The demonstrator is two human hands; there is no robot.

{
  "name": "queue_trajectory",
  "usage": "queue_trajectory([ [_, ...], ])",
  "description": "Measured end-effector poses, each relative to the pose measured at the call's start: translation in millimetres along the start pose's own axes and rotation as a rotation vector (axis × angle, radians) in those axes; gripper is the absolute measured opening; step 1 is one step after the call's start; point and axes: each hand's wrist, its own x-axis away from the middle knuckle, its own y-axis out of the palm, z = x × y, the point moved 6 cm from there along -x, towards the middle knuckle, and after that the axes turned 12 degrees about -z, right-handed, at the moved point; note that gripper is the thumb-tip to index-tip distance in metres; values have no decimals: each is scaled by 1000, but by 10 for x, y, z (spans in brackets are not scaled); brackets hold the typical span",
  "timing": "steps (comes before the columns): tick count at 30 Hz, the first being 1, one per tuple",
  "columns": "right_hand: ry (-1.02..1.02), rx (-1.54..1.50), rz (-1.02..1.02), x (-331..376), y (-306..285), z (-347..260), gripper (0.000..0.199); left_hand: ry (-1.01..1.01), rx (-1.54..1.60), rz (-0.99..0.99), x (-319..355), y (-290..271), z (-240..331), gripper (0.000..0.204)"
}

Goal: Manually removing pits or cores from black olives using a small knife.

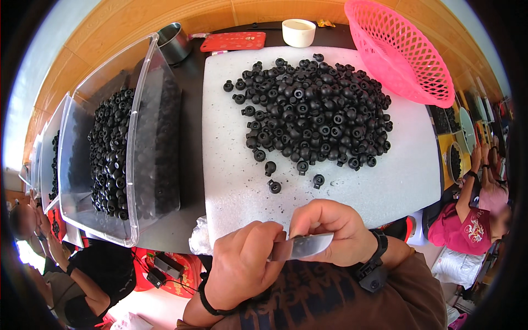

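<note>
A short metal knife blade (303, 247) juts rightward out of my left hand (240, 268), whose fingers are closed around its covered end. My right hand (336, 228) is held just behind the blade with thumb and finger pinched together; whatever sits in that pinch is hidden. Both hands are close together over the near edge of a white foam mat (242, 190). Beyond them on the mat lies a big heap of small black ball-shaped cord stoppers (308, 110). A few loose ones, such as a single stopper (274, 187), lie nearest my hands.
Left of the mat stands a clear plastic bin (132, 165) of black stoppers. A metal cup (172, 43), a red flat case (234, 41) and a white cup (298, 34) line the back. A pink basket (404, 55) leans at back right. Other people work on both sides.
</note>
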Motion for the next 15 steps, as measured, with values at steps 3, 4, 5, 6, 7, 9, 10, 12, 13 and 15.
queue_trajectory([
  [3, 13, 119, -87, -5, 34, -16, 22, 21, -26, -7, -9, -11, 19, 18],
  [4, 11, 74, -54, 1, 15, -2, 20, 22, -25, -8, -9, -13, 30, 18],
  [5, 8, 29, -21, 9, -7, 12, 18, 21, -36, -10, -6, -14, 44, 18],
  [6, 8, 30, -20, 14, -15, 20, 18, 19, -46, -12, -4, -12, 53, 17],
  [7, -10, 17, -16, 17, -24, 22, 18, 19, -46, -13, 0, -9, 53, 17],
  [9, -27, 5, -11, 24, -27, 19, 18, 18, -63, -22, 3, 3, 52, 17],
  [10, -20, 1, 3, 28, -29, 24, 17, 18, -62, -22, 1, 8, 48, 17],
  [12, -12, -3, 18, 29, -37, 36, 17, 14, -39, -15, -8, 13, 37, 16],
  [13, -28, -1, 14, 24, -40, 39, 18, 14, -38, -15, -9, 10, 36, 16],
  [15, -43, 2, 9, 23, -32, 8, 19, 7, -17, -33, -15, 11, 27, 18],
])
